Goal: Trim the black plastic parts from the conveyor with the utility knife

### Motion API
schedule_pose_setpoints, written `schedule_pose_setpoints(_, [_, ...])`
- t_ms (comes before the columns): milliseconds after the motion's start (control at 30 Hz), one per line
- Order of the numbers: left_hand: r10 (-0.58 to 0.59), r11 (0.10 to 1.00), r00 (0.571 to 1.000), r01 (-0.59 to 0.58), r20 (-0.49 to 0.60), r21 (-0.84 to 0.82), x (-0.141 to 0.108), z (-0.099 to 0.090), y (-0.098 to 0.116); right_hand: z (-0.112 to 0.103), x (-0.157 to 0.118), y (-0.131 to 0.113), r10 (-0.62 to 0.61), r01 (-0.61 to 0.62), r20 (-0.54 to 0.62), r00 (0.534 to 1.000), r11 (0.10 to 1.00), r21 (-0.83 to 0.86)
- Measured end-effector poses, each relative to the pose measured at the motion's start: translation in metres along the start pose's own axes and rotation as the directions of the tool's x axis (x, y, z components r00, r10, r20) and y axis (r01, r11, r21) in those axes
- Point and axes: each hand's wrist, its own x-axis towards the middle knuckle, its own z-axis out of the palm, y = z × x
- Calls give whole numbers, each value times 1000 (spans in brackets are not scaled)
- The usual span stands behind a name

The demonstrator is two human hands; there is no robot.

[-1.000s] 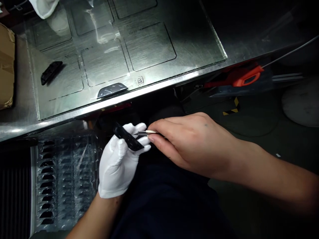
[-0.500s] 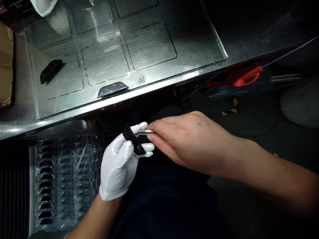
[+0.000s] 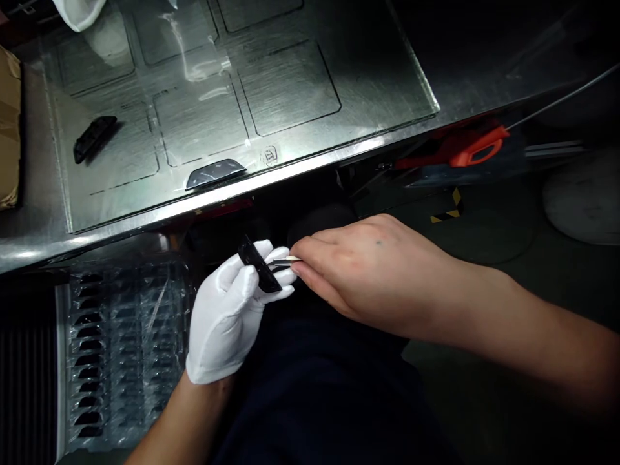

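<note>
In a white glove, my left hand (image 3: 227, 316) holds a small black curved part (image 3: 258, 265) between thumb and fingers, below the bench edge. My bare right hand (image 3: 368, 271) pinches a thin tool with a pale end (image 3: 285, 260), perhaps tweezers; its tip meets or lies very close to the black part. On the glass-topped bench (image 3: 290, 90) rest a second black part (image 3: 95, 138) at the left and a flat dark piece with a slanted outline (image 3: 216, 173) near the front edge.
A clear plastic tray (image 3: 130, 355) with rows of black pieces is at the lower left. A cardboard box (image 3: 10, 129) stands at the left edge. Under the bench's right side hangs a red-handled object (image 3: 479, 152). Another person's white-gloved hand (image 3: 80, 11) shows at the top left.
My left hand has shifted slightly left and up, and the black part has tilted in its fingers. The right hand keeps its pinch on the tool.
</note>
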Motion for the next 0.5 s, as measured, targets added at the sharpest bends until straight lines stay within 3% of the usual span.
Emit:
schedule_pose_setpoints(200, [-28, 1000, 1000, 28, -7, 14, 3, -2, 0, 3, -2, 3, 4, -3, 58, 998, 1000, -13])
schedule_pose_setpoints(500, [67, 997, 996, -64, -53, 44, 6, 7, 5, 6, -3, 2, 18, -17, 66, 998, 1000, -5])
